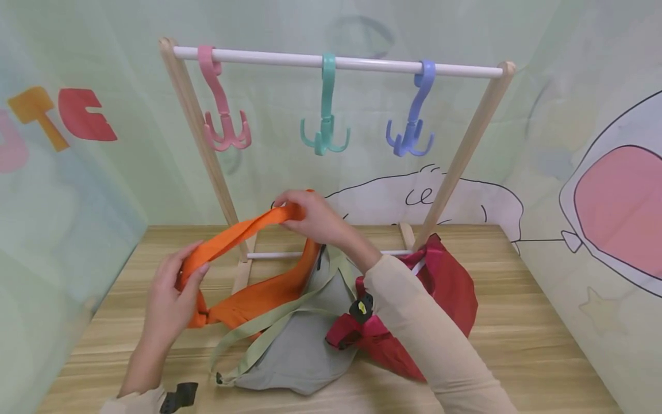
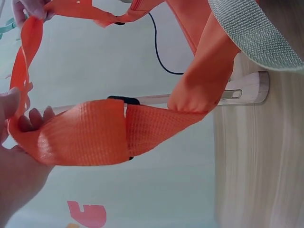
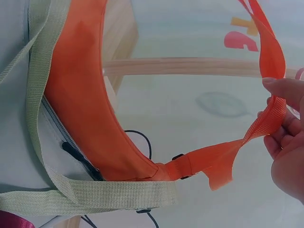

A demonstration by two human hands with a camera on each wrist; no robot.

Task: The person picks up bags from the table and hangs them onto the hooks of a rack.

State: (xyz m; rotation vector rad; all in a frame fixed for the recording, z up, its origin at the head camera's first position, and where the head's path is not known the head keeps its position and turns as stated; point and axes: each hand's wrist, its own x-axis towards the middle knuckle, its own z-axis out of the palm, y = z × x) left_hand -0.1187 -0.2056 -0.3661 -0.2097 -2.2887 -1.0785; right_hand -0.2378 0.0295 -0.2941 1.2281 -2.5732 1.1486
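An orange bag (image 1: 269,296) lies on the table, partly under a grey bag (image 1: 302,351), and its webbing strap (image 1: 235,233) is stretched up in a loop. My left hand (image 1: 173,293) holds the strap's left end, fingers curled round it, as the left wrist view also shows near a black slider (image 2: 124,100). Farther back, my right hand (image 1: 315,217) pinches the strap's other end between thumb and fingers (image 3: 285,102). Pale green straps (image 1: 279,316) cross the grey bag. A red bag (image 1: 455,287) with a black buckle (image 1: 361,308) lies beneath my right forearm.
A rack with wooden posts (image 1: 473,132) and a white rod (image 1: 279,57) stands at the back. From the rod hang a pink hook (image 1: 224,121), a green hook (image 1: 326,109) and a blue hook (image 1: 412,123). Printed cloth walls enclose the wooden table (image 1: 543,356).
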